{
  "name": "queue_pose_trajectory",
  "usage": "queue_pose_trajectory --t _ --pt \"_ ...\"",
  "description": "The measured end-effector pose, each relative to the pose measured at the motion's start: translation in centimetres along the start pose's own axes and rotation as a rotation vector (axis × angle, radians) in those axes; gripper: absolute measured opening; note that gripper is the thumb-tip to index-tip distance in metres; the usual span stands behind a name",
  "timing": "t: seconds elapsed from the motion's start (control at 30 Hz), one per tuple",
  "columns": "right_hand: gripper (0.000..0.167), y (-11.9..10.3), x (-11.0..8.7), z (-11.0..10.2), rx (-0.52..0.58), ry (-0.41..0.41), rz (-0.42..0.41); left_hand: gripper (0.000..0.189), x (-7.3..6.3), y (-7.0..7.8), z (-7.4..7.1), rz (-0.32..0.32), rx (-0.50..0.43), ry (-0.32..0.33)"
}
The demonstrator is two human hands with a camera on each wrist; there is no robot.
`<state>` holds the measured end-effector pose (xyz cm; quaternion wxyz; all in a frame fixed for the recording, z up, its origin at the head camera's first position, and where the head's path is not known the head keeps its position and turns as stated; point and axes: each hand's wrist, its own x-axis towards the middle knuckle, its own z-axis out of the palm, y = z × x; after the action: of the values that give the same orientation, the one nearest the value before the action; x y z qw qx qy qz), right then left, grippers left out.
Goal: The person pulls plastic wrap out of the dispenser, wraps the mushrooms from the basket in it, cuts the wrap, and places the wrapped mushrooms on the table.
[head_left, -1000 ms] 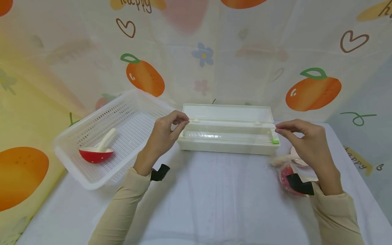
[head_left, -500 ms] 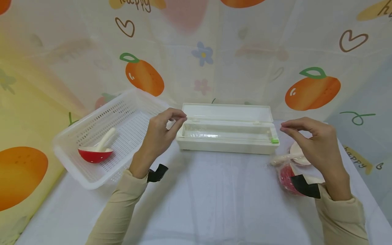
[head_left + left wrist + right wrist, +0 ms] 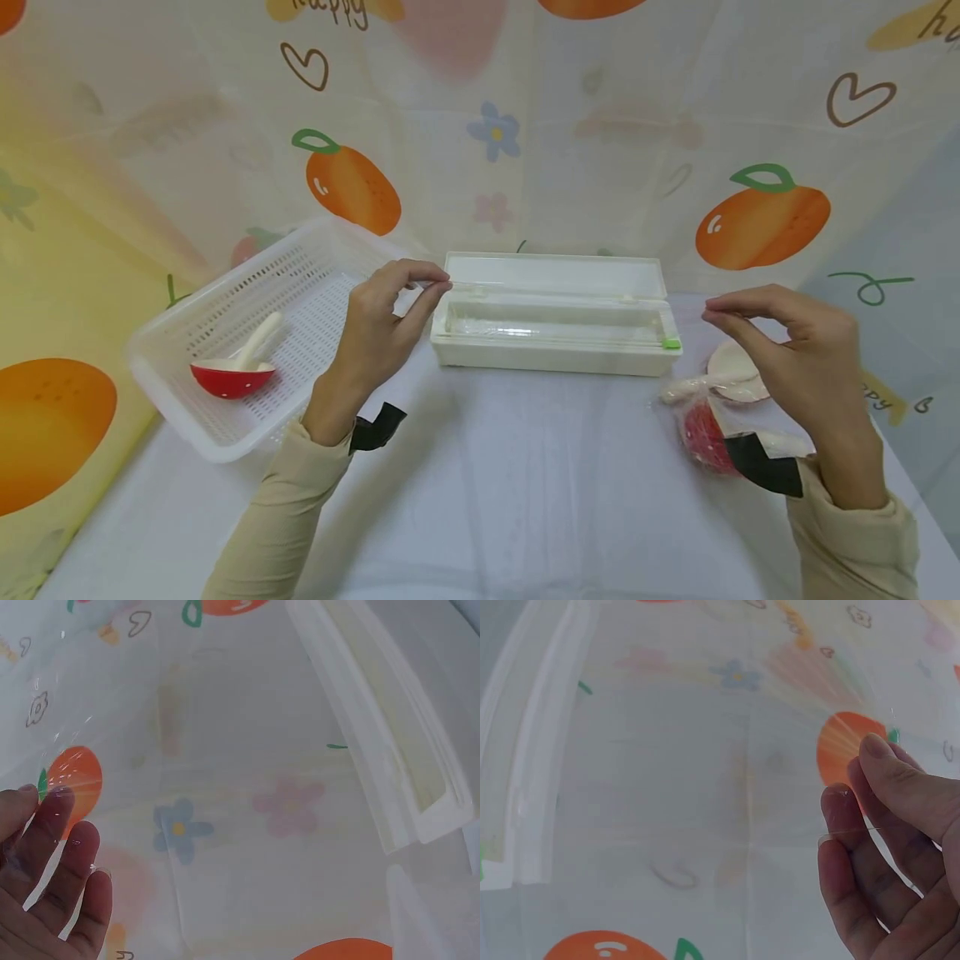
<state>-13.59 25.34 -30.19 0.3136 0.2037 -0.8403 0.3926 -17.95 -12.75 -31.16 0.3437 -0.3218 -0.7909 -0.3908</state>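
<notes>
A sheet of clear cling film [image 3: 847, 724] spans between the hands, showing as faint creases that fan out from the fingertips. My left hand [image 3: 382, 321] pinches one corner between thumb and forefinger, raised beside the left end of the film dispenser box [image 3: 555, 360]. Farther right, my right hand [image 3: 806, 354] pinches the other corner, beyond the box's right end. The dispenser's lid is up, with a roll of film lying inside and a green slider [image 3: 671, 343] at its right front. In the left wrist view, film also clings over the other fingers [image 3: 75, 844].
A white perforated basket [image 3: 187, 433] stands at left, holding a red ladle [image 3: 232, 382] with a pale handle. At right, partly behind the right forearm, lie a film-wrapped red ladle [image 3: 705, 437] and a pale round piece [image 3: 731, 364]. A printed curtain [image 3: 555, 192] hangs behind the table.
Both hands have moved apart, the right hand farther to the right and the left hand slightly left, still pinching the film. The box and basket have stayed in place.
</notes>
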Motion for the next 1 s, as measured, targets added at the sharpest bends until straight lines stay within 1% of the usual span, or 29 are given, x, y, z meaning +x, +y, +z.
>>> queue_pose_trajectory --t 0.17,0.3,0.4,0.47,0.57,0.67,0.73,0.8,0.83,0.87,0.93,0.97,1.0 --pt "0.029 -0.3 -0.2 -0.2 0.032 0.031 -0.027 0.012 -0.2 0.5 -0.3 0.009 -0.01 0.017" --pt "0.021 -0.5 -0.5 -0.6 0.065 0.052 -0.065 0.012 -0.4 1.0 -0.6 0.009 -0.002 0.032" --pt "0.01 -0.7 -0.9 -0.9 0.089 0.057 -0.085 0.012 -0.8 1.4 -0.9 0.019 0.005 0.04" --pt "0.009 -0.9 -1.1 -1.0 0.115 0.059 -0.092 0.014 -1.0 1.7 -1.2 0.032 0.008 0.046" --pt "0.012 -1.2 -1.4 -1.1 0.188 0.066 -0.098 0.015 -1.1 2.1 -1.5 0.047 0.011 0.055" --pt "0.016 -1.4 -1.6 -1.1 0.304 0.072 -0.118 0.012 -1.3 2.5 -1.8 0.041 0.003 0.059" --pt "0.019 -1.5 -1.9 -1.2 0.361 0.054 -0.115 0.008 -1.6 2.8 -1.9 0.03 -0.011 0.06" --pt "0.021 -1.5 -2.2 -1.4 0.433 0.031 -0.108 0.01 -1.9 3.0 -2.1 0.023 -0.028 0.062" --pt "0.021 -1.5 -2.4 -1.6 0.414 0.019 -0.095 0.015 -2.0 3.2 -2.1 0.023 -0.04 0.064" --pt "0.02 -1.5 -2.7 -1.7 0.389 0.005 -0.081 0.02 -2.1 3.3 -2.2 0.034 -0.043 0.066" --pt "0.019 -1.5 -3.1 -2.0 0.375 -0.014 -0.067 0.03 -2.3 3.4 -2.3 0.062 -0.045 0.072" --pt "0.018 -1.5 -3.3 -2.1 0.358 -0.02 -0.064 0.031 -2.4 3.5 -2.4 0.076 -0.05 0.076" --pt "0.017 -1.6 -3.5 -2.2 0.305 -0.028 -0.056 0.031 -2.5 3.6 -2.5 0.089 -0.053 0.078"
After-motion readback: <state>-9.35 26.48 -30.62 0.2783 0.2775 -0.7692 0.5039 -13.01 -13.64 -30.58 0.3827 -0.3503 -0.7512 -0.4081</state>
